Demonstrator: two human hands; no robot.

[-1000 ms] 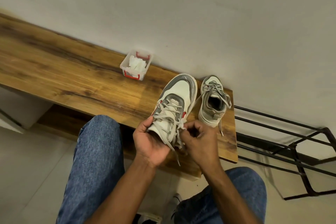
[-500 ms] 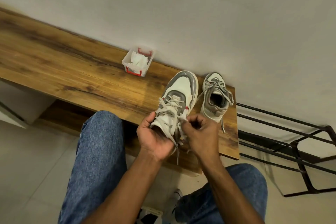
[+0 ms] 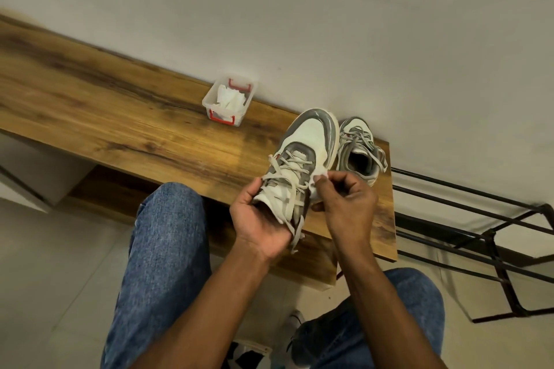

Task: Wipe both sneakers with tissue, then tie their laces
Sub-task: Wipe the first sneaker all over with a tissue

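A white and grey sneaker (image 3: 311,141) is lifted toe-up over the wooden bench (image 3: 120,117). My left hand (image 3: 259,219) grips its heel from below. My right hand (image 3: 344,204) is shut on a small white tissue (image 3: 319,180) pressed to the sneaker's right side by the loose laces. The second sneaker (image 3: 359,153) stands on the bench near the wall, laces untied. A clear tissue box (image 3: 229,102) with red clips sits further left on the bench, holding white tissues.
A black metal rack (image 3: 479,234) stands to the right of the bench. The wall runs right behind the bench. My knees in blue jeans (image 3: 168,249) are below the bench edge, over a tiled floor.
The held sneaker has risen a little with its toe tipped further up. My right hand has slid from the heel laces up to the sneaker's side, and the tissue now shows at its fingertips.
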